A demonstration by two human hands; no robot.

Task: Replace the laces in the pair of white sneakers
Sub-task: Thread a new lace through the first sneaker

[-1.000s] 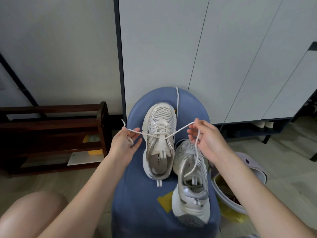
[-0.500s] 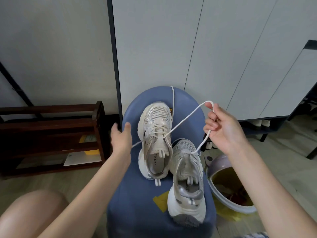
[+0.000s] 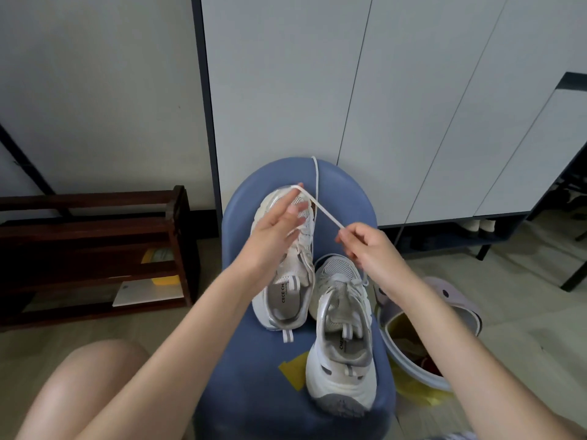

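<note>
Two white sneakers sit on a blue stool (image 3: 254, 376). The left sneaker (image 3: 287, 300) lies further back, and the right sneaker (image 3: 344, 338) lies nearer and to the right. A white lace (image 3: 324, 212) runs taut from my left hand (image 3: 276, 230) over the left sneaker's toe to my right hand (image 3: 368, 249). My left hand holds the lace looped over its raised fingers above that shoe. My right hand pinches the other end with curled fingers. Another lace strand (image 3: 316, 179) trails to the stool's back edge.
A dark wooden shoe rack (image 3: 95, 249) stands at the left. White cabinet doors (image 3: 413, 106) rise behind the stool. A lilac bin (image 3: 422, 338) with a yellow bag sits at the right on the floor. My bare knee (image 3: 82, 385) is at the lower left.
My left hand moved right and up over the left sneaker and took the lace on its fingers. My right hand came down and inward, drawing the lace short and taut.
</note>
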